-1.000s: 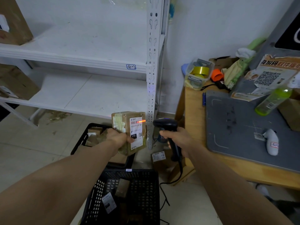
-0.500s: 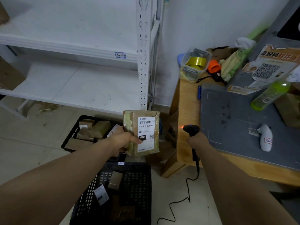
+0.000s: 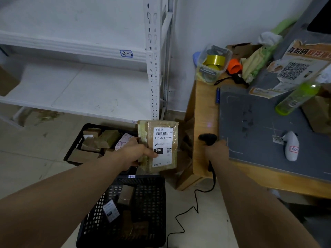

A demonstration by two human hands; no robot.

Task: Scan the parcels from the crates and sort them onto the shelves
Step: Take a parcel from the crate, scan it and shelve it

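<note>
My left hand (image 3: 138, 152) grips a brown taped parcel (image 3: 158, 145) upright, its white label marked 010 facing me. It hangs above two black crates: the near crate (image 3: 152, 208) and the far crate (image 3: 75, 151), each with several small parcels inside. My right hand (image 3: 216, 152) holds the black corded scanner (image 3: 207, 138) by its handle at the left edge of the wooden table (image 3: 202, 111). White metal shelves (image 3: 80, 90) stand behind the crates, one tier tagged 4-2.
On the table lie a grey mat (image 3: 259, 122), a green bottle (image 3: 295, 99), a white handheld device (image 3: 291, 145), a clear tub of tape rolls (image 3: 213, 63) and a QR-code sign (image 3: 293, 68). The scanner cable (image 3: 188, 215) trails over the tiled floor. A cardboard box (image 3: 7, 81) sits at the shelf's left.
My right hand has swung the scanner away from the parcel's label to the table edge. The red scan line on the label is gone. The parcel has turned its label toward me.
</note>
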